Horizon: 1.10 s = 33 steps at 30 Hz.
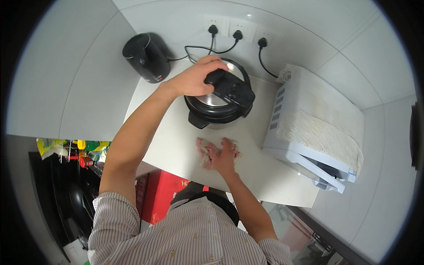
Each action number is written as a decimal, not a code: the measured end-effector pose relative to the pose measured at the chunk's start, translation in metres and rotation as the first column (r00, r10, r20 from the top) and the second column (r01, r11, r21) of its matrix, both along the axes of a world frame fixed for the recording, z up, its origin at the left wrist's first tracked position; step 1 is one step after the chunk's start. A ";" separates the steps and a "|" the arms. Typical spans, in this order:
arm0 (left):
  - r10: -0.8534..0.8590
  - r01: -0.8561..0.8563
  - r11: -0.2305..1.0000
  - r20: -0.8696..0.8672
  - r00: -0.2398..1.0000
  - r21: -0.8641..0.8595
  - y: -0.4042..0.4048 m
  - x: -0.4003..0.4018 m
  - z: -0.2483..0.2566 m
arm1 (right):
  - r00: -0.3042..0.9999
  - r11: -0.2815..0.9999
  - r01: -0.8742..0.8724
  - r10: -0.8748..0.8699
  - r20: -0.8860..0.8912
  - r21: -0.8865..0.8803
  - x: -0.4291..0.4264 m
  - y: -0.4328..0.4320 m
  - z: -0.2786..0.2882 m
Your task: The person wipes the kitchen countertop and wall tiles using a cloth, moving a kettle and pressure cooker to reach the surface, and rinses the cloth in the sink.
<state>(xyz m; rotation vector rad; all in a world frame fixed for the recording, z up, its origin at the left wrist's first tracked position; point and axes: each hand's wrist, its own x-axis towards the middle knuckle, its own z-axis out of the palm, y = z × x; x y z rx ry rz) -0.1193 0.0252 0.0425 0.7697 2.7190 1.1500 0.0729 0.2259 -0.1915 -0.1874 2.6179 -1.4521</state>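
My left hand (198, 77) grips the black lid handle of an electric pressure cooker (217, 112), fingers over its far side and thumb on the near side. The cooker has a black rim and a shiny metal lid top, and it stands on a white countertop (179, 139). In front of it, my right hand (225, 159) presses on a crumpled pink and cream cloth (206, 155) that lies on the counter. Parts of the cloth stick out on both sides of the fingers, which are slightly blurred.
At the back left stands a black electric kettle (147, 61). To the right is a white microwave oven (294, 145), its door ajar and a lace cover (318, 122) on top. Black plugs (237, 34) and cords run from wall sockets. A red box (162, 195) sits below the counter.
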 end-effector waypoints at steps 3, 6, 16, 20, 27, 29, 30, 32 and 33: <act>-0.051 0.051 0.998 -0.043 0.998 0.020 0.000 0.001 0.001 | 0.920 0.780 0.355 -0.196 0.338 -0.515 -0.030 0.005 0.042; -0.086 0.085 0.996 -0.063 0.994 -0.015 0.003 0.004 -0.005 | 0.897 0.755 0.360 -0.119 0.425 -0.549 -0.050 0.007 0.066; 0.350 -0.418 0.821 0.235 0.907 0.389 -0.052 -0.003 -0.036 | 0.925 0.722 0.299 -0.060 0.374 -0.624 -0.057 -0.010 0.083; 0.361 -0.745 0.588 0.721 0.591 0.317 -0.045 0.012 -0.081 | 0.919 0.743 0.303 -0.063 0.389 -0.596 -0.061 0.000 0.079; 0.162 -0.783 0.422 0.812 0.561 0.457 -0.024 0.066 -0.090 | 0.927 0.747 0.267 -0.027 0.374 -0.608 -0.112 0.040 0.060; 0.131 -0.795 0.363 0.818 0.559 0.486 -0.016 0.078 -0.096 | 0.900 0.657 0.349 -0.037 0.434 -0.668 -0.137 0.046 0.065; 0.128 -0.785 0.366 0.808 0.574 0.500 -0.013 0.083 -0.097 | 0.888 0.665 0.373 -0.054 0.456 -0.647 -0.147 0.049 0.067; 0.164 -0.773 0.412 0.795 0.583 0.482 -0.011 0.086 -0.095 | 0.881 0.687 0.370 -0.048 0.470 -0.625 -0.158 0.054 0.070; 0.163 -0.777 0.404 0.798 0.580 0.482 -0.016 0.088 -0.096 | 0.872 0.704 0.366 -0.032 0.489 -0.608 -0.158 0.052 0.074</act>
